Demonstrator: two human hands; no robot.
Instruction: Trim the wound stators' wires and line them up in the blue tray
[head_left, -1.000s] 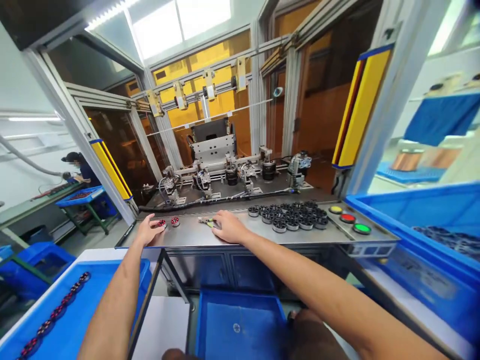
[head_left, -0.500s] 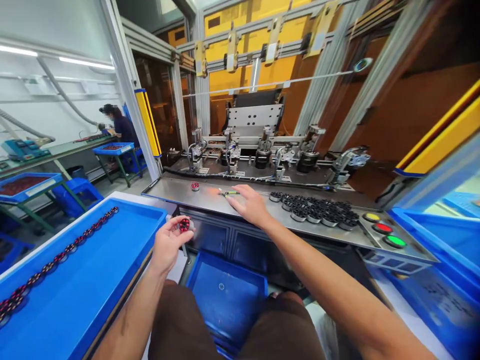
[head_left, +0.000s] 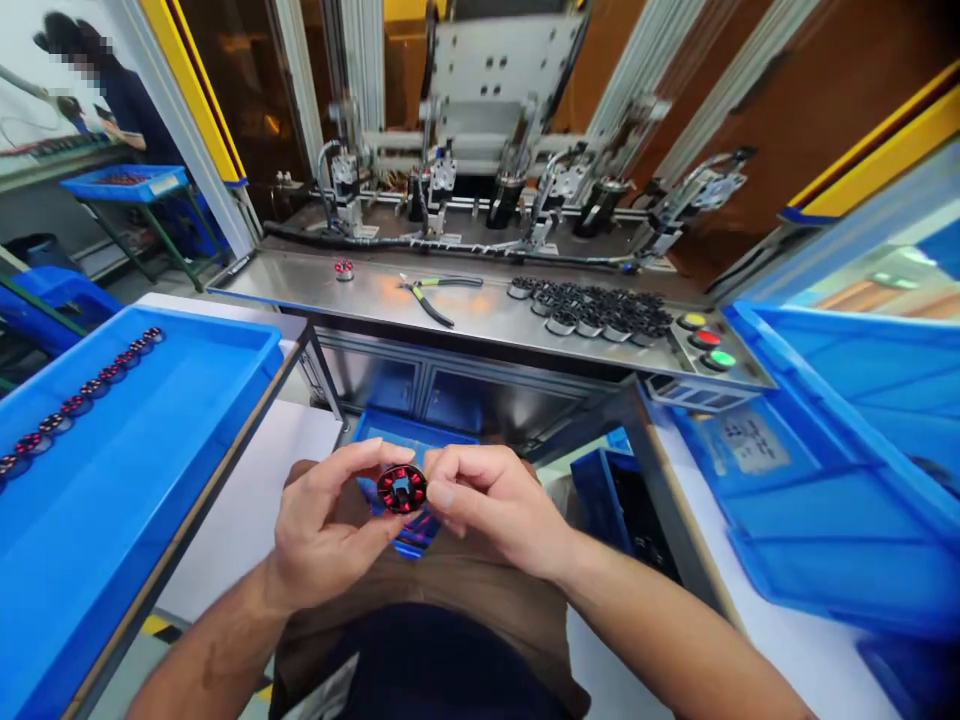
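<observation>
Above my lap, a round black motor stator [head_left: 402, 489] with red windings faces up toward me. My left hand [head_left: 330, 525] grips its rim between thumb and fingers. At the stator's right edge, my right hand [head_left: 487, 495] is closed in a pinch against the rim; whether a wire end is between the fingertips is too small to see. Green-and-black cutting pliers [head_left: 435, 293] lie with handles spread on the metal ledge. Left of them stands another red-wound stator [head_left: 343, 271].
Several black-and-silver round parts [head_left: 592, 310] cluster on the ledge [head_left: 285, 280], near yellow, red and green buttons [head_left: 705, 340]. A blue tray [head_left: 150, 440] at left holds a row of stators. Blue bins [head_left: 825, 450] stand right. Machine fixtures [head_left: 442, 180] line the back. A person [head_left: 105, 80] works far left.
My right hand has left the pliers on the ledge and come back to the stator. My left hand has brought the stator over my lap. The view has tipped downward.
</observation>
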